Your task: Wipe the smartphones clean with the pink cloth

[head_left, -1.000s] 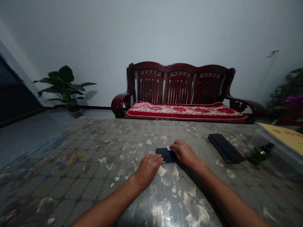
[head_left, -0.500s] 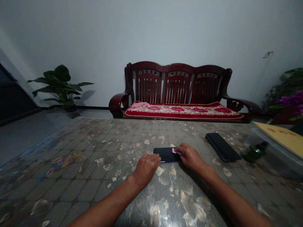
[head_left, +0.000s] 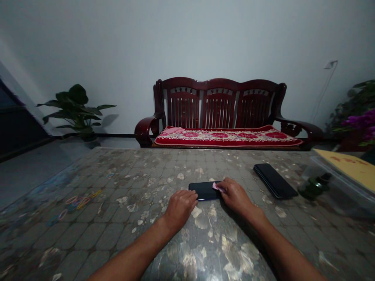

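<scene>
A dark phone (head_left: pixel 204 191) lies flat on the patterned table (head_left: pixel 117 234), its long side running left to right. My left hand (head_left: pixel 181 207) rests at the phone's left end, fingers together and touching its lower left corner. At the right end, my right hand (head_left: pixel 234 194) pinches a small pink cloth (head_left: pixel 217 187) against the screen. The right fingers hide part of the cloth and the phone's right edge.
Stacked dark phones (head_left: pixel 275 181) lie to the right, beside a green bottle (head_left: pixel 315 187) and a clear plastic box (head_left: pixel 336 189) with a yellow sheet (head_left: pixel 348 164) on top. Coloured bands (head_left: pixel 83 201) lie at the left. A wooden bench (head_left: pixel 219 101) stands behind the table.
The view has shifted very slightly. Both hands keep nearly the same places on the phone, and the pink cloth is still in my right hand.
</scene>
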Tool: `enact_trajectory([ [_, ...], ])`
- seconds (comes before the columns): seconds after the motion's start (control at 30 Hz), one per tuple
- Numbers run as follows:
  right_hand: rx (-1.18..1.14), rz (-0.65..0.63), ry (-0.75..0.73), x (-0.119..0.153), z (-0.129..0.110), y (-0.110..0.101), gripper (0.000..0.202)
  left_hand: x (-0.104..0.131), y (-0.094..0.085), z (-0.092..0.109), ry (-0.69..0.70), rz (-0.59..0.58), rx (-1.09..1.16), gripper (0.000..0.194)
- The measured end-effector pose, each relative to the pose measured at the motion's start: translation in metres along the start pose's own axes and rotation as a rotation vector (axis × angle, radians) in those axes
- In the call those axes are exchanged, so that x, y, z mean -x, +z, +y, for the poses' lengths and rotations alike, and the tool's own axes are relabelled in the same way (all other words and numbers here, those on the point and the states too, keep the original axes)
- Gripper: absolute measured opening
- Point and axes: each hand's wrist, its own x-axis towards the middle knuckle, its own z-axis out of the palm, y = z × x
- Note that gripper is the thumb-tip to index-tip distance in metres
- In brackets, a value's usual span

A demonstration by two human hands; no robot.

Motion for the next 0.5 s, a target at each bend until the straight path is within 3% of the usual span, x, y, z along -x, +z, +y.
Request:
enact_trajectory([
  [0.17, -0.001, 0.031, -0.031, -0.003, 0.002, 0.004, 0.029, -0.012, -0.018, -0.001, -0.097, -0.138, 0.045, 0.017],
  [0.27, -0.004, 0.036, -0.033, -0.005, 0.005, 0.004, 0.031, -0.022, -0.026, -0.006, -0.116, -0.189, 0.067, 0.030],
  [0.4, 0.000, 0.041, -0.036, -0.007, 0.008, 0.004, 0.033, -0.032, -0.028, -0.018, -0.131, -0.263, 0.103, 0.050],
  [0.5, 0.007, 0.049, -0.037, -0.006, 0.009, 0.005, 0.031, -0.036, -0.028, -0.025, -0.113, -0.336, 0.188, 0.053],
])
